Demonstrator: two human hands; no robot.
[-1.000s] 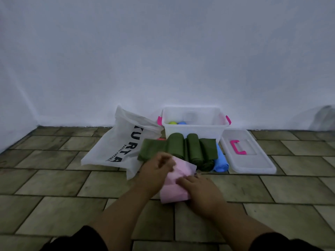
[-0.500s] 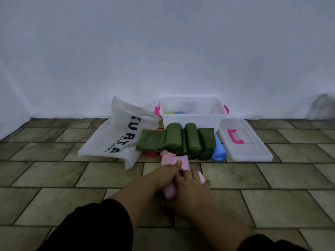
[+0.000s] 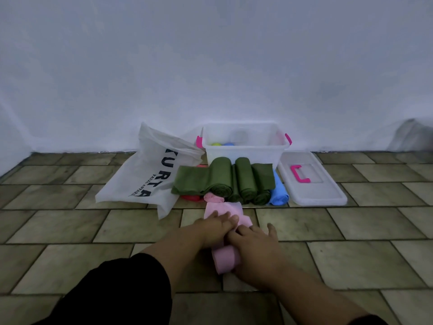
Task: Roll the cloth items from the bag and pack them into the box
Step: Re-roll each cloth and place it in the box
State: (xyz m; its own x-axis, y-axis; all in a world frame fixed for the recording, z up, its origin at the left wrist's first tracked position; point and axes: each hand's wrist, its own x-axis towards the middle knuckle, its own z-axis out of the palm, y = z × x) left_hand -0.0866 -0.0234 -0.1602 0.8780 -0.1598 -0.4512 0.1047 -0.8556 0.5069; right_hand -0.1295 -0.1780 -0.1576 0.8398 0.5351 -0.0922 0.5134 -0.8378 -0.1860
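Cloth (image 3: 223,210) lies pressed beneath left hand (image 3: 212,231) and right hand (image 3: 255,247).

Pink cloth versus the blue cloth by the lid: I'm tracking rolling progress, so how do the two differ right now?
The pink cloth is partly rolled, its far end flat; the blue cloth is a finished roll. The left hand and right hand press on the pink cloth; no hand touches the blue cloth, which lies beside the green rolls. Both are on the floor, outside the box.
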